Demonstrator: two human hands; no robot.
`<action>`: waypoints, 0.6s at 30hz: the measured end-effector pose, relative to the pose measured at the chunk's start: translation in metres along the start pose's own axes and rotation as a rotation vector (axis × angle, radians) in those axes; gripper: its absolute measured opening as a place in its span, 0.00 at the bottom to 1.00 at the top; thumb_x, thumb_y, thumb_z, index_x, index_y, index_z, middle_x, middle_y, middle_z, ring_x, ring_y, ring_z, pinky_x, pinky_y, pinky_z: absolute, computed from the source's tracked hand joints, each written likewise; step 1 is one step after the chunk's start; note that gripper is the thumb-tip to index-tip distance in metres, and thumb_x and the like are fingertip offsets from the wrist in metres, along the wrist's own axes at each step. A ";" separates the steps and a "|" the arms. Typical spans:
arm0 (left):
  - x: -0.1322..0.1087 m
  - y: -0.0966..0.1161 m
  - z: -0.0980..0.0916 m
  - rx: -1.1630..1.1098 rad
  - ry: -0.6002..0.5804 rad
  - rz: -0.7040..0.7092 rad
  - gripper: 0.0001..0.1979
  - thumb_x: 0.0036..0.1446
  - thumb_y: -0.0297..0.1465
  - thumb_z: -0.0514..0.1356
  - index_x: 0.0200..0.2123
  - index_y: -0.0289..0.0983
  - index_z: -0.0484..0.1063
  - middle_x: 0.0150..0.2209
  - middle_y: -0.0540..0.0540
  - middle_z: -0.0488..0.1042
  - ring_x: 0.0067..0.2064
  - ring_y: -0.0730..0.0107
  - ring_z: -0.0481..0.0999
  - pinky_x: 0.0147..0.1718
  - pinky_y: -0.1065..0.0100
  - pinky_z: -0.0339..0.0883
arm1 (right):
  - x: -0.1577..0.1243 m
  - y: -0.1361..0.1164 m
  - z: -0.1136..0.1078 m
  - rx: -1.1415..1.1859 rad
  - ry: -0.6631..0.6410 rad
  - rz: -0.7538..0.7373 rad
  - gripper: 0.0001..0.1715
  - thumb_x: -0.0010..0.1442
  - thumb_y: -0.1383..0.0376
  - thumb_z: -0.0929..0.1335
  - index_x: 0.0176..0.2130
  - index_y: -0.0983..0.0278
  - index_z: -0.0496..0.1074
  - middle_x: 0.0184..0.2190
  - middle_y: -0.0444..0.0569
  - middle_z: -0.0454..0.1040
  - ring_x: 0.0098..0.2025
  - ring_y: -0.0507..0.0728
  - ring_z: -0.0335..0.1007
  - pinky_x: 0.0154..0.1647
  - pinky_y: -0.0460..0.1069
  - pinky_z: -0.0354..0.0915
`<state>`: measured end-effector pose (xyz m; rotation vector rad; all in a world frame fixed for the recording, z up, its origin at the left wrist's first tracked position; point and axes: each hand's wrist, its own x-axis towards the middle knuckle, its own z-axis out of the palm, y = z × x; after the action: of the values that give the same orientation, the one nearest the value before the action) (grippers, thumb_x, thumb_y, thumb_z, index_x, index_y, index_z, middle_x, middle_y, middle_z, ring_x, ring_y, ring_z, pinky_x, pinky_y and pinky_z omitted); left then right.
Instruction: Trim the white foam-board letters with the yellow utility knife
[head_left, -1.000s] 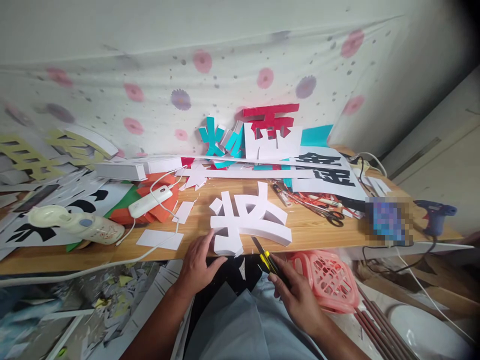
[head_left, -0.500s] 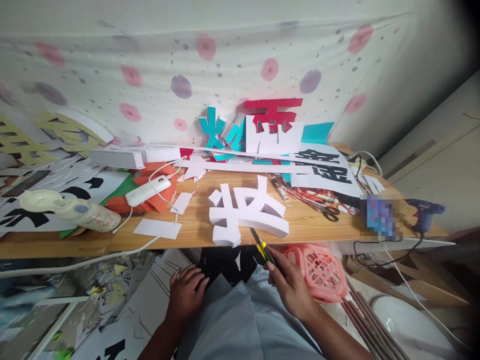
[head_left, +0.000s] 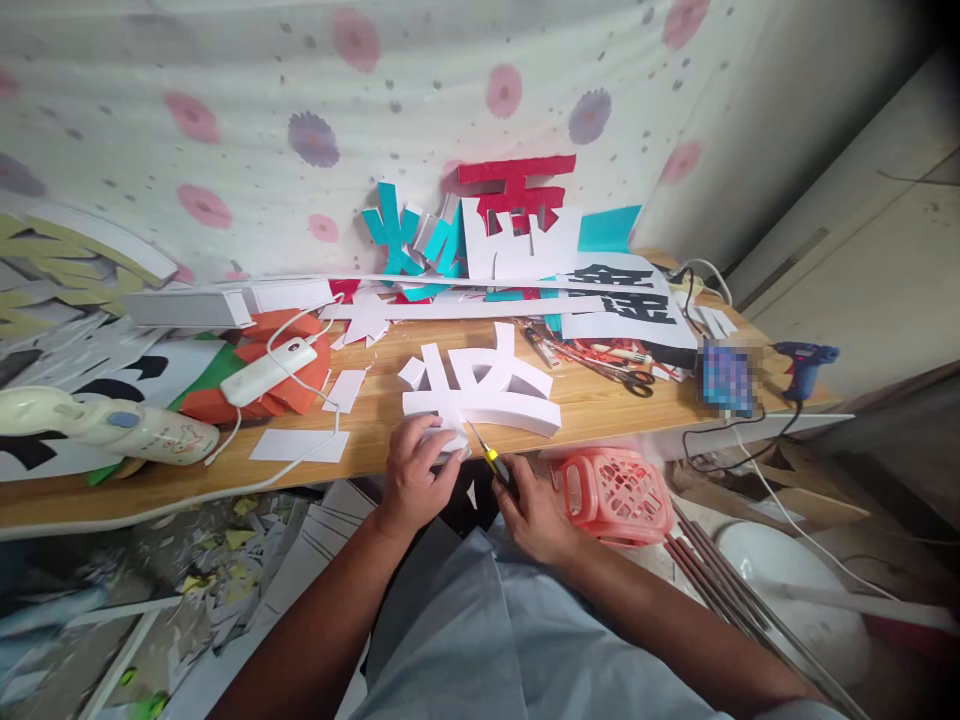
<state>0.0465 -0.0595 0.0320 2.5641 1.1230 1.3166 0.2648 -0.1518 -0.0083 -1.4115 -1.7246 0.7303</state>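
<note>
A thick white three-dimensional foam or card character [head_left: 487, 405] lies near the table's front edge. My left hand [head_left: 420, 475] grips its lower left end, thumb on one side and fingers on the other. In my right hand [head_left: 536, 510] is a utility knife [head_left: 492, 458] with a yellow and black handle. Its blade points up and left, with the tip at the front of the character beside my left hand. Whether the blade touches the character I cannot tell.
Left of the character lie white card pieces [head_left: 298, 446], a white power strip [head_left: 268, 372] and a kettle-like white appliance [head_left: 112, 425]. To the right are scissors [head_left: 634, 380] and a blue glue gun [head_left: 806, 368]. Turquoise [head_left: 394, 235] and red characters [head_left: 517, 180] stand behind. A pink basket [head_left: 619, 500] sits below.
My left hand has risen from my lap onto the character's lower left end. My right hand has moved slightly left and up with the knife. The view has shifted.
</note>
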 end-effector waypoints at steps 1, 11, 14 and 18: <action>-0.001 0.000 0.003 -0.014 0.004 -0.003 0.09 0.68 0.28 0.68 0.50 0.41 0.80 0.55 0.38 0.76 0.58 0.50 0.79 0.59 0.46 0.74 | 0.001 0.000 0.002 -0.015 -0.015 -0.011 0.19 0.75 0.63 0.64 0.62 0.62 0.66 0.44 0.54 0.83 0.41 0.62 0.82 0.43 0.54 0.75; -0.002 0.007 0.010 -0.015 -0.022 0.030 0.07 0.69 0.27 0.68 0.48 0.42 0.84 0.52 0.41 0.75 0.54 0.53 0.78 0.57 0.49 0.71 | -0.002 -0.005 -0.001 -0.029 -0.010 -0.058 0.27 0.73 0.68 0.64 0.69 0.63 0.66 0.57 0.59 0.83 0.55 0.64 0.84 0.58 0.58 0.78; -0.001 0.006 0.010 0.001 -0.025 0.035 0.07 0.69 0.27 0.68 0.47 0.43 0.85 0.52 0.41 0.76 0.54 0.53 0.78 0.57 0.48 0.72 | -0.005 -0.006 -0.004 -0.022 -0.026 -0.044 0.26 0.74 0.67 0.64 0.68 0.63 0.66 0.58 0.59 0.83 0.56 0.64 0.84 0.59 0.57 0.78; -0.001 0.006 0.010 0.019 -0.042 0.029 0.07 0.70 0.30 0.67 0.46 0.45 0.86 0.52 0.41 0.76 0.54 0.54 0.78 0.57 0.49 0.74 | -0.006 -0.005 -0.005 -0.050 -0.036 -0.033 0.27 0.73 0.67 0.64 0.69 0.63 0.66 0.58 0.59 0.83 0.57 0.64 0.83 0.59 0.58 0.78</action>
<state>0.0568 -0.0616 0.0264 2.6188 1.1009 1.2578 0.2666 -0.1592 -0.0024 -1.4076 -1.8017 0.7031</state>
